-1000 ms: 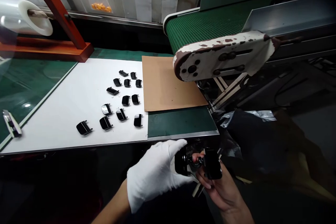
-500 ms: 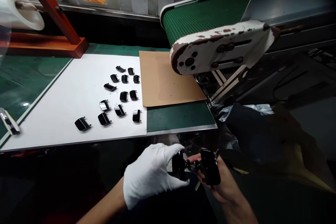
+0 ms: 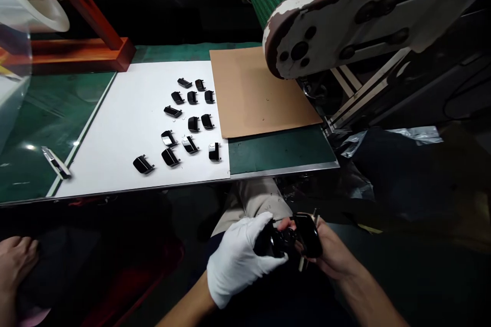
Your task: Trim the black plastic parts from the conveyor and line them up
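Observation:
My left hand (image 3: 236, 258), in a white glove, is closed around one end of a glossy black plastic piece (image 3: 286, 240) below the table's front edge. My bare right hand (image 3: 326, 250) grips the other end, where a shiny black part (image 3: 309, 235) stands up between its fingers. A thin pale stick pokes out under the right hand. Both hands hold the piece over my lap. Several small glossy black parts (image 3: 190, 122) lie in loose rows on a white sheet (image 3: 123, 127) on the table.
A brown cardboard sheet (image 3: 253, 94) lies right of the white sheet on the green table (image 3: 282, 148). A green conveyor belt with a worn white end plate (image 3: 345, 15) overhangs it. An orange stand (image 3: 82, 51) carries a film roll (image 3: 34, 10). Another person's hand (image 3: 13, 260) shows at lower left.
The view has tilted down and shifted, so the table sits higher in frame. My hands stay closed on the black piece and have drawn slightly closer together. Another person's hand has appeared at lower left.

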Tool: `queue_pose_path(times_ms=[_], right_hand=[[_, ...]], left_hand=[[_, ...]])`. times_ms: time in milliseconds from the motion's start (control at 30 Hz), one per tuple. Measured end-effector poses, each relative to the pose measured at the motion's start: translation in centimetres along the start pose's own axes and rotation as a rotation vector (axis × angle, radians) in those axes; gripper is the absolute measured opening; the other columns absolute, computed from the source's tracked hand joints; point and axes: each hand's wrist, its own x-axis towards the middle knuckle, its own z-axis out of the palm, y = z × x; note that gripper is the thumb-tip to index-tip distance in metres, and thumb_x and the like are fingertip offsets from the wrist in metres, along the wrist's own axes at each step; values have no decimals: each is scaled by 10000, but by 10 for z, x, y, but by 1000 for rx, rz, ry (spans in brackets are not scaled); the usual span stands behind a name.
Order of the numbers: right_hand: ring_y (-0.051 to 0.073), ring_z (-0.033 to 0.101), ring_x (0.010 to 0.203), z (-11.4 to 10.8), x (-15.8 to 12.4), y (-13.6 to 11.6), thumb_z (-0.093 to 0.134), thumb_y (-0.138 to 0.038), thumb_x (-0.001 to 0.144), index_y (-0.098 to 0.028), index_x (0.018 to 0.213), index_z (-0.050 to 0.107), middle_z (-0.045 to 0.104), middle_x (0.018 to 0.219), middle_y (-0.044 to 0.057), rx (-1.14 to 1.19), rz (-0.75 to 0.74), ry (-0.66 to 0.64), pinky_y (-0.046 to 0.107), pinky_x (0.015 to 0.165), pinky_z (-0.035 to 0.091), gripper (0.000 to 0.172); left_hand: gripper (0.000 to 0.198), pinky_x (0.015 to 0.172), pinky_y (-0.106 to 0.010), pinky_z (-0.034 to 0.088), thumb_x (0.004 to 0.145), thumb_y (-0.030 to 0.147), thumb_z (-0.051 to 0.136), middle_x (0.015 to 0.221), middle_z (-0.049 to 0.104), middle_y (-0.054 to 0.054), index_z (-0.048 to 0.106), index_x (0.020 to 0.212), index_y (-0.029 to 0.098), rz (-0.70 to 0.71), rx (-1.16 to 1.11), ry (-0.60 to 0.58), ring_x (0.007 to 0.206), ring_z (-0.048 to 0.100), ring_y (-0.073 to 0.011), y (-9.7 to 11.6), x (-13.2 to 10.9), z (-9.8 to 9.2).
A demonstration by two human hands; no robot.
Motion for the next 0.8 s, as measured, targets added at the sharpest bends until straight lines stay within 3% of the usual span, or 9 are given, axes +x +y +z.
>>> queue_pose_path(times_ms=[100,233,433,700,800], right_hand=[[45,368,418,-6,-5,-6,743,-291,740,-158,854,723,556,593,-18,-151,-43,33,178,362,221,177],[121,533,572,-10,-10,-7,770,-309,700,-178,745,709,654,737,29,-268,-101,31,214,466,376,151],[107,504,516,-12,-3,10,770,-415,667,-181,619,670,664,636,29,-114,1,-2,216,452,347,260],[83,477,443,-24,5,32,815,-403,607,-147,594,649,683,602,45,0,161,-11,194,403,312,306],[54,421,383,-27,8,40,836,-392,574,-156,605,608,701,635,40,61,192,-9,177,352,236,330]], left_hand=[[588,745,-343,554,644,277,823,955,720,-61,528,1141,170,26,29,-137,816,698,-236,-1,8,-11],[503,726,-344,558,659,302,804,957,719,-45,554,1082,197,25,2,-289,803,698,-239,3,15,-22],[614,835,-268,551,636,298,825,1022,717,-52,540,1169,189,0,-111,-61,901,696,-208,9,-5,-4],[633,954,-347,535,609,260,840,1126,696,-85,598,1184,148,-383,-402,-78,1011,672,-245,-2,-45,41],[633,943,-313,546,634,243,820,1144,690,-71,575,1211,157,-424,-468,-83,1022,671,-228,-7,-51,52]])
